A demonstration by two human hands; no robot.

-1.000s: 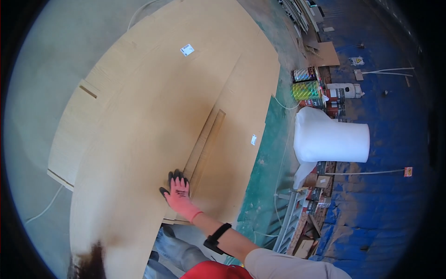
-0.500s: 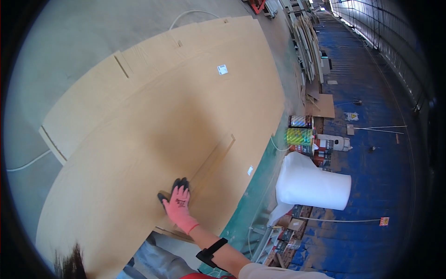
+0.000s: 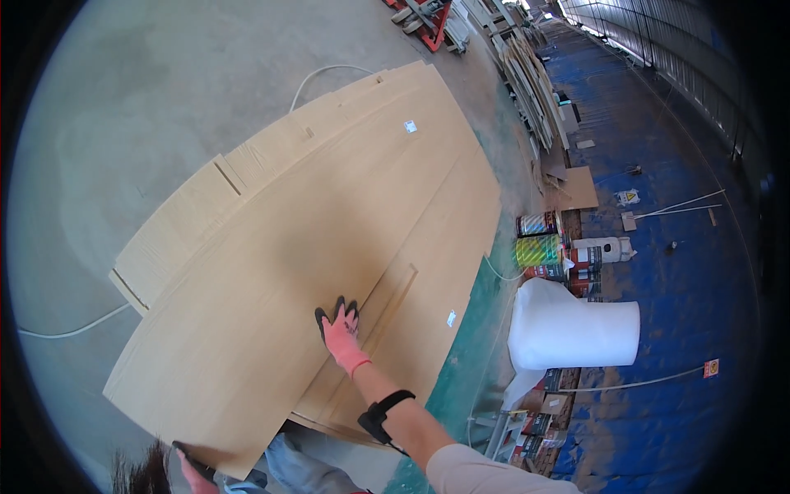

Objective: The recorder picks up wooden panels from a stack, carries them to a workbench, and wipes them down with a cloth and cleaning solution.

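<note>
A large light-brown wood panel (image 3: 247, 296) lies over other boards, its long right edge running diagonally away from me. My right hand (image 3: 339, 331), in a pink glove with black fingertips, rests on the panel close to that edge, fingers spread. At the panel's near left corner my left hand (image 3: 194, 472), gloved the same way, grips the edge; part of it is cut off by the dark rim. Right of the edge a lower board (image 3: 428, 272) shows, with a narrow rectangular groove. One small white label (image 3: 411, 126) sits on the panel, another (image 3: 451, 319) on the lower board.
Paint cans (image 3: 539, 249) and a big white foam roll (image 3: 576, 333) stand on the right by a blue-covered wall (image 3: 658, 329). Leaning boards (image 3: 531, 90) and a red pallet jack (image 3: 432, 29) are farther off. A pale hose (image 3: 74, 333) crosses the grey floor.
My left hand has come into view at the near left corner. A strip of lower board now shows along the top panel's right edge. My right hand's fingers have spread; the view has shifted.
</note>
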